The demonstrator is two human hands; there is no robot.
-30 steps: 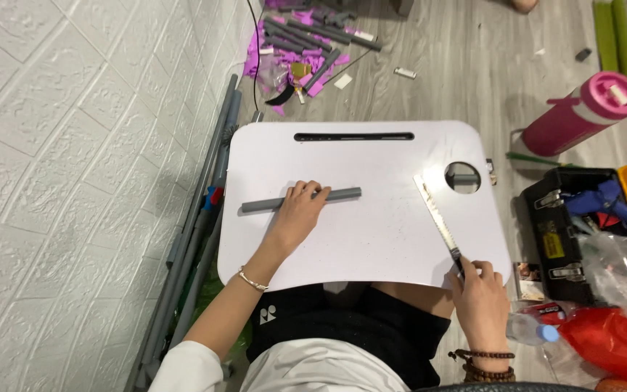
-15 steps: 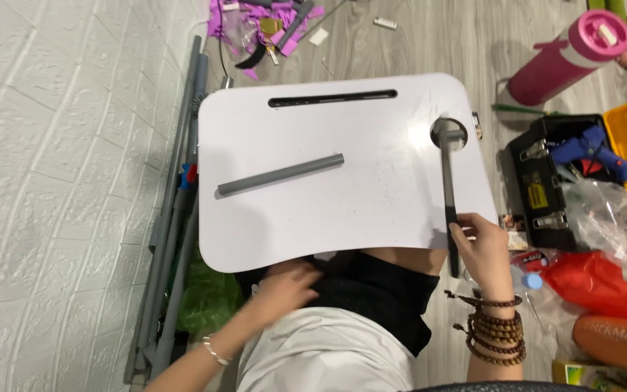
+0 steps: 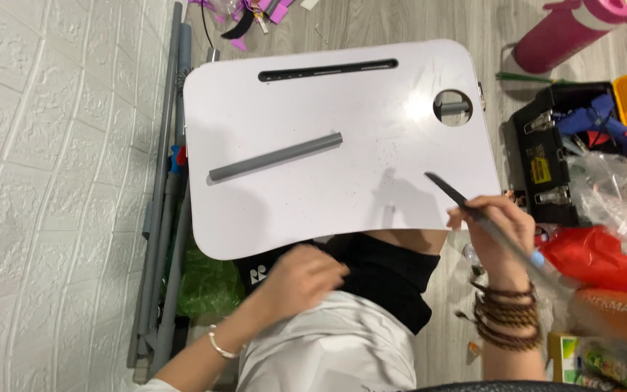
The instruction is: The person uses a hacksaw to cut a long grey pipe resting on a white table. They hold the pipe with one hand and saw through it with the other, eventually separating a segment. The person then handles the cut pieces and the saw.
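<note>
Glossy tray, matt tube, dark blade

Your white lap tray (image 3: 292, 109) looks smooth, glossy plastic; the grey tube (image 3: 276, 157) on it matt; the blade (image 3: 450, 191) in your right hand (image 3: 498, 221) dull metal.

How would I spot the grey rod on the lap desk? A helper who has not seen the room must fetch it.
Find the white lap desk on the person's lap. The grey rod lies slanted across its left-middle, touched by neither hand. It is straight, plain grey and the only thing lying on the white top, unlike the dark blade-like tool in the right hand.
</note>
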